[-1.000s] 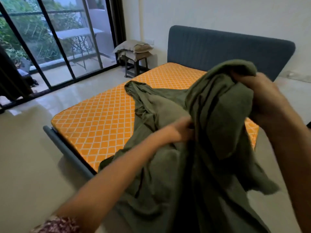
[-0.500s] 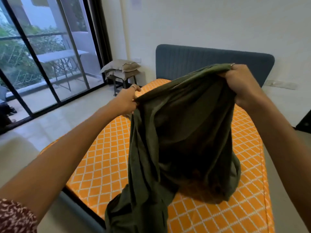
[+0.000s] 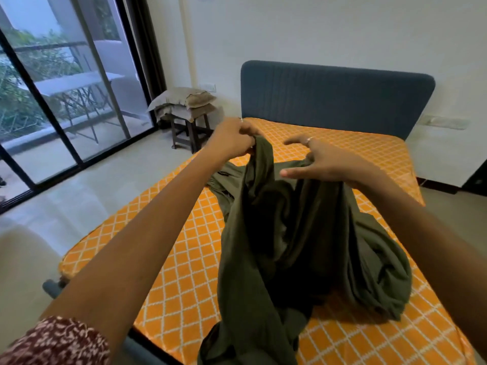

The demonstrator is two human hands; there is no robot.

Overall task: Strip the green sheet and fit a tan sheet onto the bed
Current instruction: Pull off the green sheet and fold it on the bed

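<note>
The green sheet hangs bunched above the bare orange patterned mattress, with its lower folds lying on the mattress. My left hand pinches the sheet's top edge, held up over the middle of the bed. My right hand is beside it with fingers spread and nothing in them; the sheet is draped over its wrist. No tan sheet lies on the bed.
A blue padded headboard stands against the white wall. A dark wooden stool with stacked tan pillows sits left of the bed. Glass sliding doors fill the left side, with pale floor between them and the bed.
My right hand has let go of the sheet's edge and dropped lower with fingers spread. My left hand still holds the sheet, which has sagged onto the mattress.
</note>
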